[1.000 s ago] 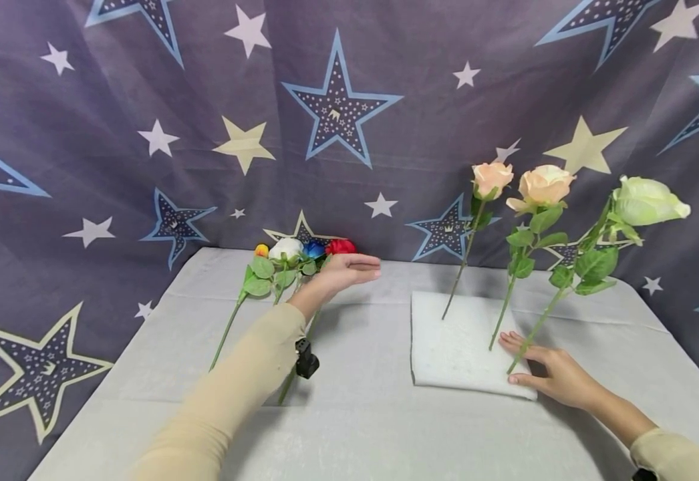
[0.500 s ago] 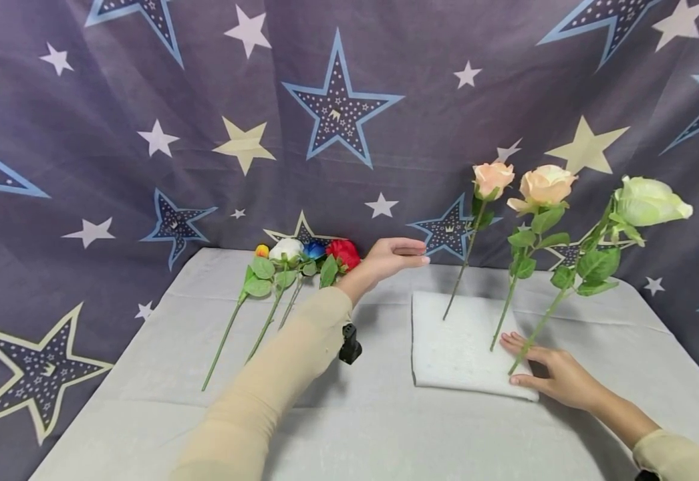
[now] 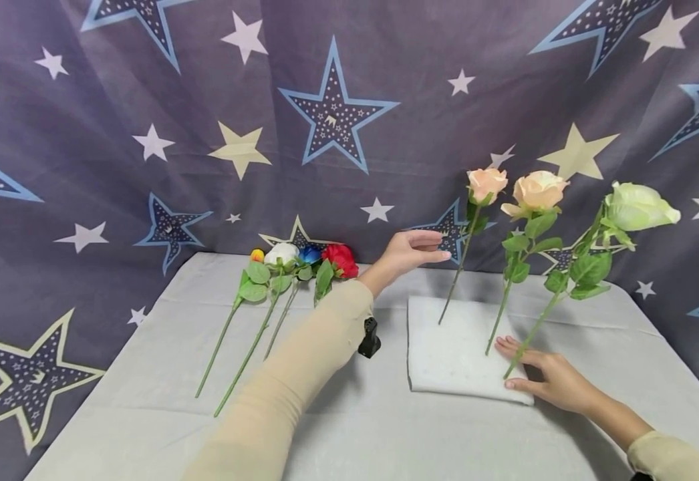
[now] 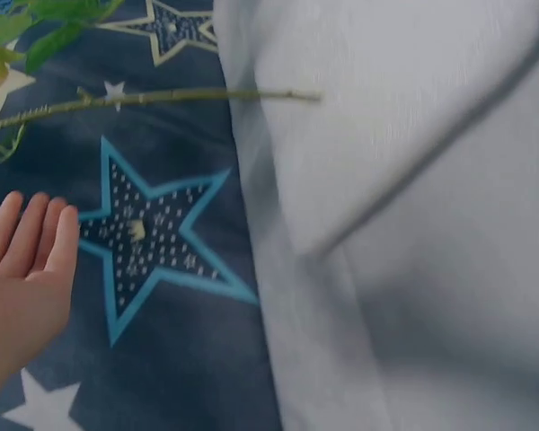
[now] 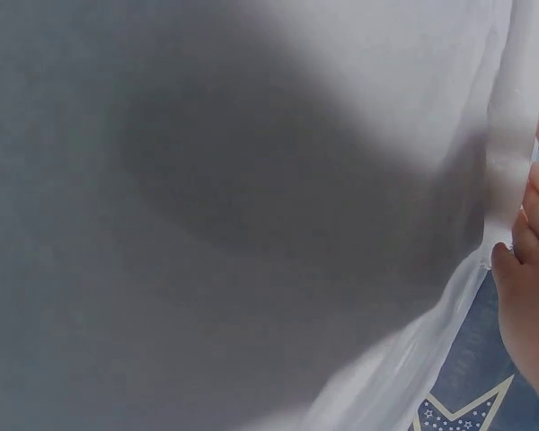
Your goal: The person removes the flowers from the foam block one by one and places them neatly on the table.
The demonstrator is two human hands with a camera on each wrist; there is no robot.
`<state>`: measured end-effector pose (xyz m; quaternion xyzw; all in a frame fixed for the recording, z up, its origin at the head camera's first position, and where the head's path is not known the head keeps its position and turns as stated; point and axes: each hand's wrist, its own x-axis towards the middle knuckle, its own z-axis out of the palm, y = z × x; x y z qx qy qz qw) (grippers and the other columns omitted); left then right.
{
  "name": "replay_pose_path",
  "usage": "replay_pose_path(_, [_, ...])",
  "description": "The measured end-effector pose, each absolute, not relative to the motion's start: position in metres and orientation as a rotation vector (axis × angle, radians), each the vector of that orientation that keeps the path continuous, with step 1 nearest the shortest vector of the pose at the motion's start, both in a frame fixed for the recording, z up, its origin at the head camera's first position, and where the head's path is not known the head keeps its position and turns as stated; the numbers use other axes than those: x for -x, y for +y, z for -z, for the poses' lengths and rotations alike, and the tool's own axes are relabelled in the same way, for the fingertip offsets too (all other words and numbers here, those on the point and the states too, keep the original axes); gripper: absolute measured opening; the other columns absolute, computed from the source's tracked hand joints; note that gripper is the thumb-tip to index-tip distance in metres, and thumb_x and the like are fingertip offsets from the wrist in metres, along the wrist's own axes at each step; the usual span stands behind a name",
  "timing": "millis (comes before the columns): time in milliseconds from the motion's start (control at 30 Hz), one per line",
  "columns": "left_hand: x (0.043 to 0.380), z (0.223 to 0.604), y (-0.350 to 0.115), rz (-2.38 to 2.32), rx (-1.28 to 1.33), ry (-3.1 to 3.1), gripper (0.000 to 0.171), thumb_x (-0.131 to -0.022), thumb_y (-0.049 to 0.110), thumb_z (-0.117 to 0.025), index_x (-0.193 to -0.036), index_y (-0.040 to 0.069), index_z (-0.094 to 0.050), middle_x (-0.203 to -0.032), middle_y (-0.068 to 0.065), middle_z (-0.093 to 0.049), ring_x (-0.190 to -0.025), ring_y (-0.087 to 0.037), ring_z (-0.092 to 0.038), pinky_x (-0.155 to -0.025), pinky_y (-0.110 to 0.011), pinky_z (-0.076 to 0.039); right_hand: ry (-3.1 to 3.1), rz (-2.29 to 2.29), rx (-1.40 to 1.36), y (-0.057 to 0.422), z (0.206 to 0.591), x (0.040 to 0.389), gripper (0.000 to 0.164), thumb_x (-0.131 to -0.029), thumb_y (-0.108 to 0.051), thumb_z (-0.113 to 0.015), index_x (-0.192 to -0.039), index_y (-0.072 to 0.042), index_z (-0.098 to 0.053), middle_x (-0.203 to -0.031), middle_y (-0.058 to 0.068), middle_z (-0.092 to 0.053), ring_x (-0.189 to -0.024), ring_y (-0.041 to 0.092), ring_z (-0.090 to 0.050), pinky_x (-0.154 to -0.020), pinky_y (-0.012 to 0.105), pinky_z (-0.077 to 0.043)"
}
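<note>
A white foam-like slab [image 3: 446, 367] lies on the table, with three artificial roses standing slanted in it: a small peach rose [image 3: 486, 185], a larger peach rose [image 3: 538, 192] and a pale green rose [image 3: 641, 207]. My left hand [image 3: 412, 254] is raised just left of the small peach rose's stem, fingers extended, thumb apart, holding nothing. In the left wrist view that hand [image 4: 27, 278] appears beside a stem [image 4: 162, 96]. At the slab's right edge, my right hand [image 3: 550, 381] rests with fingers and thumb spread around the foot of the pale green rose.
To the left lie more roses: red [image 3: 340, 259], blue [image 3: 310, 254], white [image 3: 282, 252] and an orange-yellow bud [image 3: 257, 255], heads toward the back. A grey cloth covers the table [image 3: 145, 414]. Behind it hangs a star-patterned curtain [image 3: 205, 80].
My left hand has moved right, from over the red rose to beside the small peach rose's stem, uncovering the lying roses. The right hand stays at the slab.
</note>
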<state>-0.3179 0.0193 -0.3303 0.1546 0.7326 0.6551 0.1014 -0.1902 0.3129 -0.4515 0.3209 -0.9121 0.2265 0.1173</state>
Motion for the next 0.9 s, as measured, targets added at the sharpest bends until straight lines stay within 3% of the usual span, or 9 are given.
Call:
replay_pose_path(133, [0.315,0.338,0.032,-2.014,-0.447,2.163,0.048,-0.074,0.015,-0.076,-0.119,0.011,-0.061,-0.118,-0.002,-0.062,-0.113,-0.02,-0.056,-0.084,-0.018,-0.05,-2.661,-0.678,-0.952,0.313,0.453,0.191,0.061,-0.07,-0.032,-0.075,-0.125,-0.012,-0.057,-0.126,0.016,-0.054,-0.121,-0.007,-0.032,-0.101,-0.001,-0.016])
replay_pose_path(500, [0.31,0.351,0.055,-2.037,-0.517,2.163,0.043,-0.076,0.011,-0.074,-0.117,0.004,-0.061,-0.114,-0.01,-0.064,-0.103,-0.019,-0.061,-0.081,-0.016,-0.051,-2.597,-0.726,-1.016,0.313,0.452,0.194,0.061,-0.068,-0.024,-0.078,-0.123,-0.008,-0.057,-0.124,0.021,-0.054,-0.124,-0.008,-0.034,-0.102,0.0,-0.019])
replay_pose_path(767, [0.309,0.359,0.06,-2.035,-0.541,2.285,0.024,-0.076,0.011,-0.074,-0.098,0.002,-0.07,-0.095,-0.011,-0.07,-0.079,-0.008,-0.064,-0.069,-0.014,-0.053,-2.599,-0.727,-1.012,0.313,0.452,0.195,0.061,-0.068,-0.025,-0.078,-0.123,-0.008,-0.057,-0.124,0.02,-0.055,-0.124,-0.008,-0.034,-0.102,0.0,-0.019])
replay_pose_path(900, [0.308,0.362,0.06,-2.072,-0.56,2.324,0.018,-0.076,0.009,-0.073,-0.092,0.001,-0.071,-0.089,-0.011,-0.071,-0.072,-0.009,-0.065,-0.065,-0.017,-0.055,-2.609,-0.721,-0.998,0.313,0.453,0.193,0.061,-0.068,-0.025,-0.078,-0.123,-0.008,-0.058,-0.123,0.02,-0.055,-0.123,-0.008,-0.034,-0.102,0.0,-0.018])
